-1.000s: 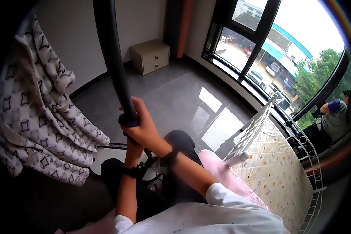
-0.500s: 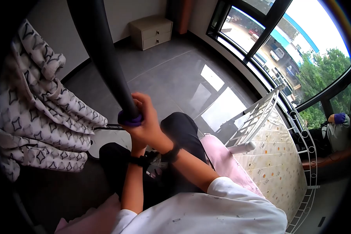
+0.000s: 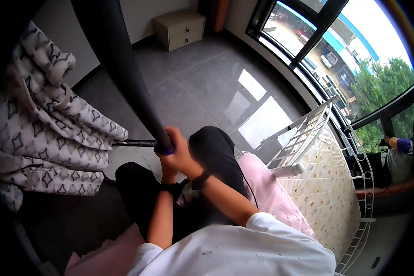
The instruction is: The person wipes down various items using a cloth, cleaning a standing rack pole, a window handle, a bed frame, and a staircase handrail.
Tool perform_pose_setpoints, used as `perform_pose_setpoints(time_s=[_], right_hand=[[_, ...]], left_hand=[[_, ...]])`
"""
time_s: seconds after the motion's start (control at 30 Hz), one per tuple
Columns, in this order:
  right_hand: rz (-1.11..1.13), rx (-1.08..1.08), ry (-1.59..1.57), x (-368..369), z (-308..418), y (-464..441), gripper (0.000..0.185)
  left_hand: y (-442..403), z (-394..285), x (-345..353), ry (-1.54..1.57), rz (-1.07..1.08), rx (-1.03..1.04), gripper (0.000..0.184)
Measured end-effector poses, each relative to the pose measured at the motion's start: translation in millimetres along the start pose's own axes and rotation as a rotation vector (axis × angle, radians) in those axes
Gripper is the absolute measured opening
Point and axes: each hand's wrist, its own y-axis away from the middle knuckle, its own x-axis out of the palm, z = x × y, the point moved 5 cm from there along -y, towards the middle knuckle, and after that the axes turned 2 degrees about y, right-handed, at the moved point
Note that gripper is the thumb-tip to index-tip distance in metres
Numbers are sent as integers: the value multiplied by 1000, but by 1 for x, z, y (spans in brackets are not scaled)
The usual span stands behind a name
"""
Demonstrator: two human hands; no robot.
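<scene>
A long black pole [image 3: 129,83] slants from the top of the view down to my hands, with a purple collar [image 3: 163,148] at its lower end. My right hand [image 3: 178,154] is closed around the pole's lower end at the collar. My left hand [image 3: 169,172] is closed just below and behind it, its fingers mostly hidden by my right hand. Both wrists wear dark bands. My hands are above my lap, between my knees in black trousers [image 3: 214,149].
Patterned white fabric [image 3: 46,138] hangs at left. A small drawer cabinet [image 3: 178,30] stands by the far wall. On the right are a white metal bed frame [image 3: 303,131], a patterned mattress [image 3: 319,193], pink bedding [image 3: 267,188] and windows. Part of a person [image 3: 398,156] shows at the far right.
My hands and the pole's lower end have moved slightly down and to the right, while its upper part has shifted left. Both hands keep their grip.
</scene>
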Motion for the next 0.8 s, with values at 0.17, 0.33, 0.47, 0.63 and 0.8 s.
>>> perform_pose_setpoints(time_s=[0.17, 0.33, 0.47, 0.63, 0.8], right_hand=[[-33, -88, -24, 4, 53, -25, 56], [22, -77, -121, 1, 96, -61, 61], [-37, -113, -10, -3, 83, -53, 59], [-51, -60, 65, -3, 60, -40, 54], [-43, -84, 57, -7, 42, -34, 52]], left_hand=[[-13, -8, -3, -36, 3, 38, 51], [-28, -8, 0, -70, 18, 40, 50], [-33, 0, 4, -90, 39, 39, 50], [-25, 12, -1, -125, 67, 19, 49], [-20, 19, -2, -146, 87, 5, 48]])
